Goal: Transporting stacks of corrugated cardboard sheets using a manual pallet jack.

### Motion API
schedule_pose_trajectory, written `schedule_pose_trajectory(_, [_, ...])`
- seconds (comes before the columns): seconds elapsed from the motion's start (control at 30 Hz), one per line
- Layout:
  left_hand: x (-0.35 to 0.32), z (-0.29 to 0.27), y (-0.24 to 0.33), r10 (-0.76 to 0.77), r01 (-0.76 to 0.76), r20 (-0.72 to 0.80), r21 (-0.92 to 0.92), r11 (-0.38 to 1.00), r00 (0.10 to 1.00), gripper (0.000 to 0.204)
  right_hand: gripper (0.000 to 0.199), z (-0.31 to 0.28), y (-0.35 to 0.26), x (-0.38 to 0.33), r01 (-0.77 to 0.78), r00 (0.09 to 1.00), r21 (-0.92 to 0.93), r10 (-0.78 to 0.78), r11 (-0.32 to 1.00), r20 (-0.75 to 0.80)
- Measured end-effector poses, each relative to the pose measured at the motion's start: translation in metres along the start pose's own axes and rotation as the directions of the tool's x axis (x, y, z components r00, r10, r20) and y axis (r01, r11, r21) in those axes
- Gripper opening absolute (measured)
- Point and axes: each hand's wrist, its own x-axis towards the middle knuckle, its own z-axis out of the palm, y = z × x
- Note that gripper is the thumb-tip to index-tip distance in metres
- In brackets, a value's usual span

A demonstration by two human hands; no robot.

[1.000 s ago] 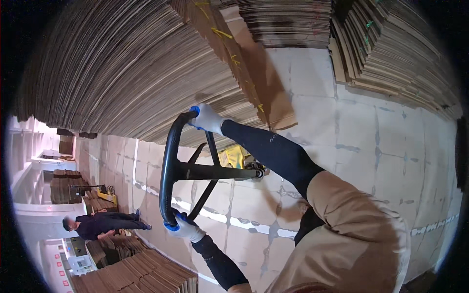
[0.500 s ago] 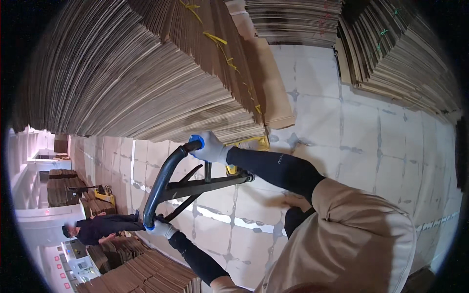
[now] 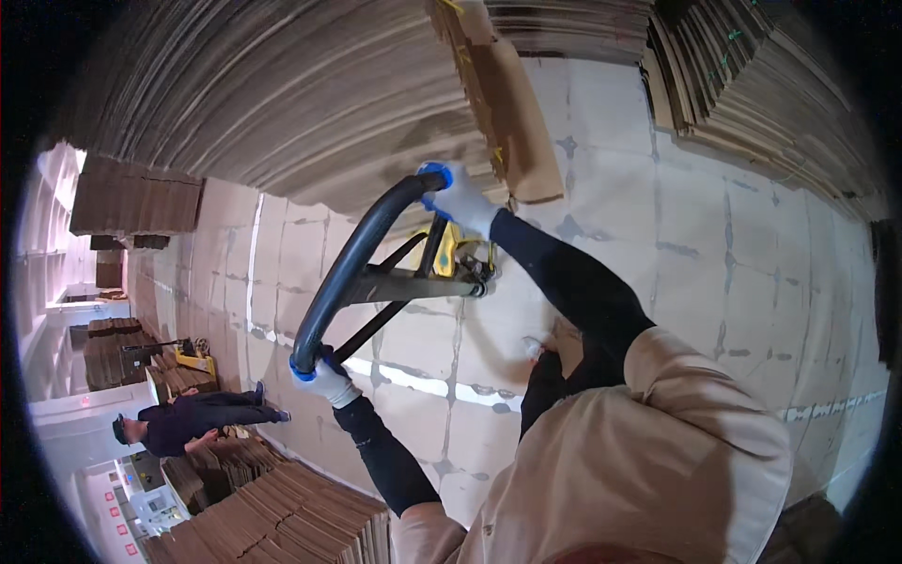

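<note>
Both my hands, in white work gloves with blue coating, are closed around the black looped handle of a pallet jack. At the handle's lower-left end is my left hand. My right hand grips the upper-right end, beside a tall stack of flat cardboard. Black bars run from the handle down to the yellow pump base and a small wheel near the floor. The base stands close against the stack; its forks cannot be seen. A brown cardboard sheet lies along the stack's right side.
More cardboard stacks stand at the upper right and lower left. To the left, a person in dark clothes stands near other stacks and another yellow pallet jack. The tiled floor has dark patches and a white line.
The handle and both my hands have moved upward in view, my right hand also rightward. The big stack sits higher in the picture, and more of the yellow base shows. My grip stays closed.
</note>
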Motion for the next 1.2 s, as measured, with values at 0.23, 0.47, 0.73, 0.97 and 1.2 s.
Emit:
schedule_pose_trajectory(0.23, [-0.081,-0.058,0.033,-0.009,0.003,0.148,0.037,0.999,0.989,0.031,0.014,-0.027,-0.020,-0.121,0.131,0.991,0.196,-0.129,0.972,-0.018])
schedule_pose_trajectory(0.47, [-0.108,-0.059,0.052,-0.240,0.253,0.103,-0.137,0.958,0.965,0.015,0.019,-0.062,-0.016,-0.149,-0.069,0.997,0.444,0.043,0.893,0.070])
schedule_pose_trajectory(0.73, [-0.101,-0.075,0.064,0.035,-0.082,0.467,0.081,0.993,0.884,0.023,0.015,-0.079,0.003,-0.133,-0.003,0.991,0.206,0.031,0.979,-0.132])
schedule_pose_trajectory(0.97, [-0.074,-0.111,0.062,0.120,0.005,0.808,-0.151,0.989,0.576,0.021,0.028,-0.105,0.002,-0.198,0.166,0.841,0.145,-0.063,0.975,-0.537])
schedule_pose_trajectory(1.2, [-0.063,-0.198,-0.010,0.197,-0.053,0.717,-0.219,0.974,0.669,0.018,0.016,-0.011,-0.008,-0.362,0.176,0.726,0.107,-0.056,0.978,-0.685])
